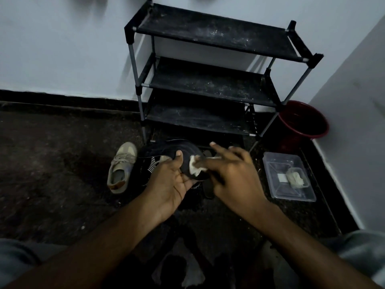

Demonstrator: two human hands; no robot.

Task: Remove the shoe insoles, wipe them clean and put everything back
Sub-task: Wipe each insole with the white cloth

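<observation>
My left hand [173,180] holds a black insole [188,152] from below, thumb up against its near edge. My right hand [231,174] presses a small white cloth [195,166] onto the insole with its fingers, the index finger sticking out straight. Under the hands lies a dark shoe [150,163] with white markings. A beige sneaker [121,167] lies on the floor to the left, toe pointing away from me.
A black three-shelf rack [210,80] stands against the wall behind. To its right is a red bucket [304,122]. A clear plastic box [289,176] with another crumpled cloth sits on the dark floor at the right.
</observation>
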